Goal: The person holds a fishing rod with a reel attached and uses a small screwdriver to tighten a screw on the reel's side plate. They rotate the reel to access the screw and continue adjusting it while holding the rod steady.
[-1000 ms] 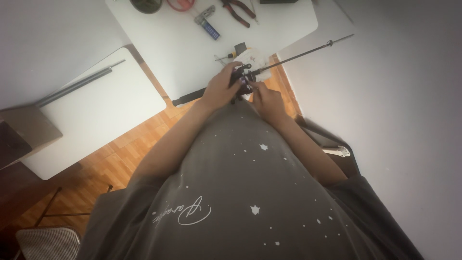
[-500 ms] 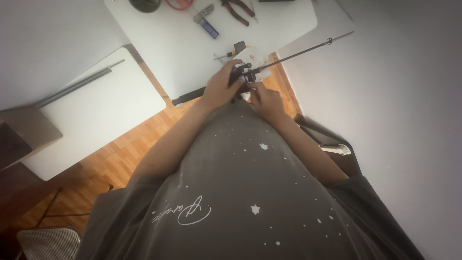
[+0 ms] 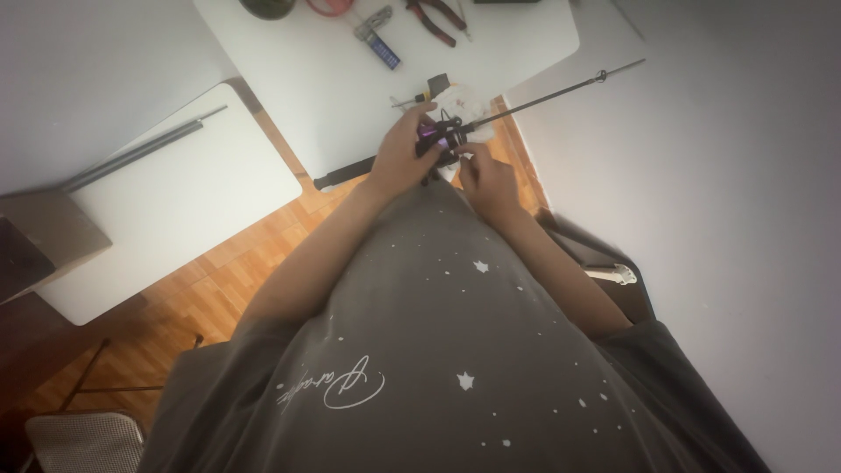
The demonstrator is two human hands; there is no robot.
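The left hand (image 3: 401,158) is closed around a fishing rod (image 3: 543,95) at its reel (image 3: 438,140), a dark reel with a purple part, held just above the near edge of the white worktop (image 3: 307,79). The right hand (image 3: 487,180) sits just beside it, fingertips pinched at the reel's near side; what they pinch is too small to tell. The rod's thin shaft runs up and to the right past the worktop's corner, and its dark butt (image 3: 342,175) pokes out to the left. Pliers (image 3: 431,17) and a small blue tool (image 3: 384,48) lie farther back on the worktop.
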